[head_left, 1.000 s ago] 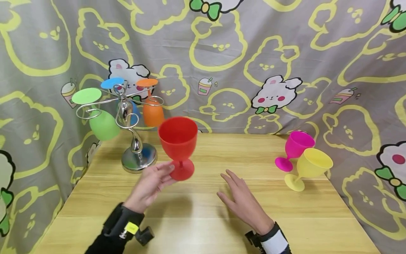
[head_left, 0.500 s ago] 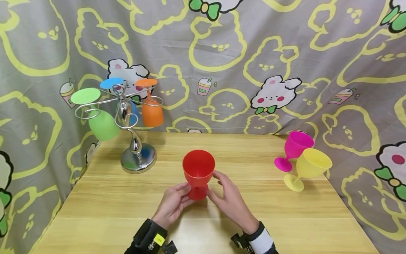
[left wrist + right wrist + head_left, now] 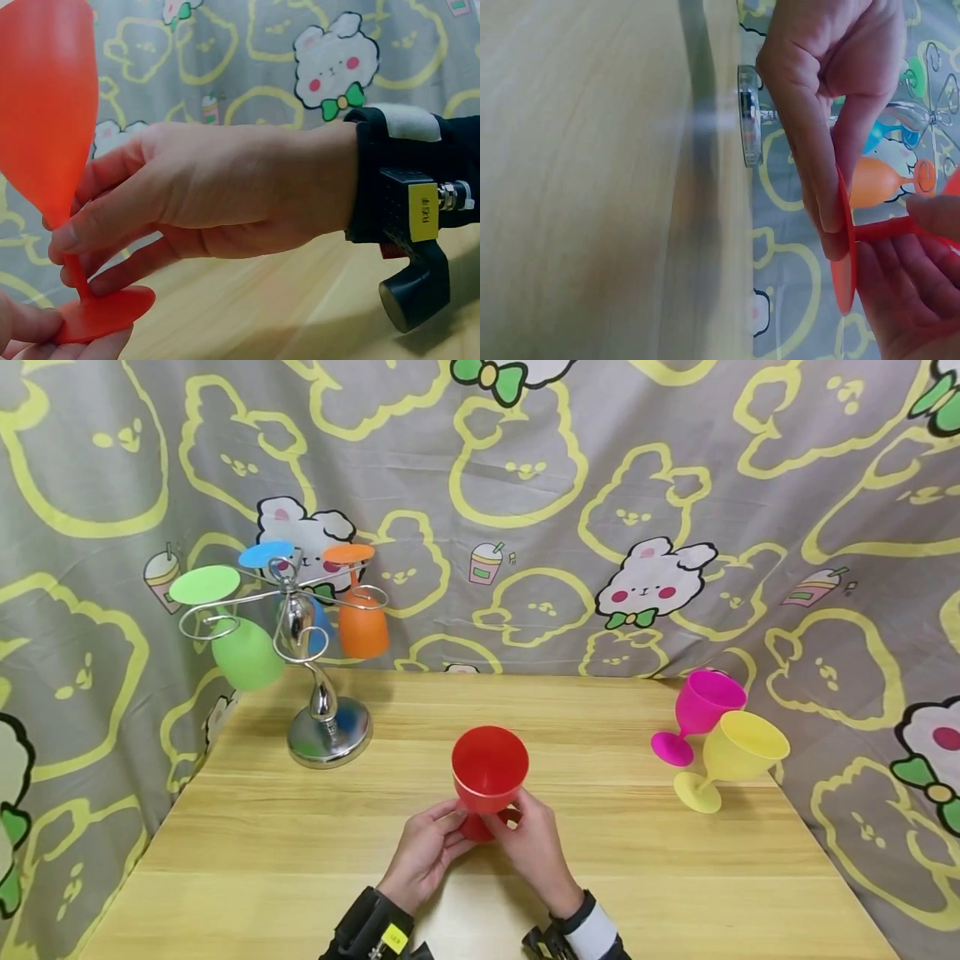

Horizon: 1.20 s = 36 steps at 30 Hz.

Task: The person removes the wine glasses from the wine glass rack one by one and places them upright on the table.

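Pinching the foot (image 3: 116, 309): left hand (image 3: 423, 857), thumb above, fingers beneath.
Gripping the stem (image 3: 883, 227): right hand (image 3: 534, 853), thumb and fingers curled.
Red goblet (image 3: 489, 767): upright between both hands, above the worktop (image 3: 225, 868).
Metal rack (image 3: 309, 742): at left, bearing three upside-down goblets (image 3: 364, 628).
Right side: pink goblet (image 3: 708, 702) just beside yellow goblet (image 3: 742, 747).

Yellow label (image 3: 424, 212) on the wrist camera (image 3: 421, 289): its writing is illegible
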### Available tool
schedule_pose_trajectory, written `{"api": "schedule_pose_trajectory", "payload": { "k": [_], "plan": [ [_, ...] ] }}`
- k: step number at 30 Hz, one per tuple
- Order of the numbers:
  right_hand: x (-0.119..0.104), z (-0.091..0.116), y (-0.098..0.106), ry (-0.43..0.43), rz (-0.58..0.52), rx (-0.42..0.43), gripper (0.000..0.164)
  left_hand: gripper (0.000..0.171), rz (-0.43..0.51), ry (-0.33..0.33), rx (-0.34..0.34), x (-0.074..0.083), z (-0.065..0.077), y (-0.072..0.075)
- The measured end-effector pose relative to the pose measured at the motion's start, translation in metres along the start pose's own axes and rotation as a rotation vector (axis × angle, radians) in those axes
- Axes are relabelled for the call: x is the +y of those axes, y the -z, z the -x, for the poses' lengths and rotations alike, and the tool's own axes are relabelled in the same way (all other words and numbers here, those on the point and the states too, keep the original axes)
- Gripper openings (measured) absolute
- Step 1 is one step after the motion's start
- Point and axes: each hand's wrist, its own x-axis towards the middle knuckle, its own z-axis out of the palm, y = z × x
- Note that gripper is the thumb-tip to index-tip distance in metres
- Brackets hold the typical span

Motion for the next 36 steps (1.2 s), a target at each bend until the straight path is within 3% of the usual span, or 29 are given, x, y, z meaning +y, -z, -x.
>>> {"api": "schedule_pose_trajectory", "payload": {
  "k": [12,18,21,27,36],
  "plan": [
    [0.002,-0.001,0.003,-0.005,0.006,0.025,0.028,0.05,-0.025,-0.013,-0.039,-0.003,0.0,-0.002],
    [0.004,-0.004,0.008,-0.01,-0.005,0.023,0.03,0.048,-0.147,-0.045,-0.015,0.0,-0.001,-0.004],
    [0.006,-0.006,0.013,-0.027,0.008,0.035,0.032,0.046,-0.336,-0.144,0.023,0.006,-0.002,-0.005],
    [0.017,-0.013,0.026,-0.036,0.038,0.066,0.028,0.048,-0.864,-0.404,0.174,0.027,0.0,-0.004],
    [0.039,-0.028,0.062,-0.068,0.143,0.13,0.032,0.063,-1.395,-0.664,0.372,0.049,0.013,0.004]
  ]
}}
